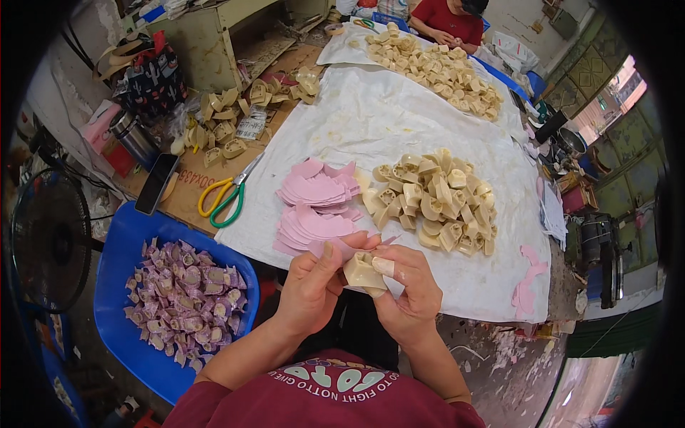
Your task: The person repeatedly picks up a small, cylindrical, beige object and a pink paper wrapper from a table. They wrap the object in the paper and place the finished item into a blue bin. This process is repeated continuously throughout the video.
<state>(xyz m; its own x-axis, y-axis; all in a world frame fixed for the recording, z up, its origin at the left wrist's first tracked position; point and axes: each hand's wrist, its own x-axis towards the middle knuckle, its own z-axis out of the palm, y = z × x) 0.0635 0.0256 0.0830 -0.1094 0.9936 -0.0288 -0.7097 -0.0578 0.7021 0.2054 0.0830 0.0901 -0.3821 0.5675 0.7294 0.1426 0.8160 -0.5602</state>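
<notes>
My left hand (315, 282) pinches a thin pink cut piece (344, 250) between thumb and fingers. My right hand (410, 282) grips a cream moulded block (365, 272), which looks like a shoe heel. The pink piece lies against the far side of the block, and fingers hide part of both. White tape is wrapped round a finger of the right hand. Just beyond my hands, pink cut pieces (317, 187) lie stacked in overlapping piles. To their right is a heap of similar cream blocks (446, 196).
A white cloth (342, 121) covers the table. Green-and-yellow-handled scissors (232, 192) and a phone (157, 184) lie at the left edge. Lower left stands a blue tub (118, 335) of purple-patterned pieces. Another person (449, 25) sits at the far end by more cream blocks (435, 71).
</notes>
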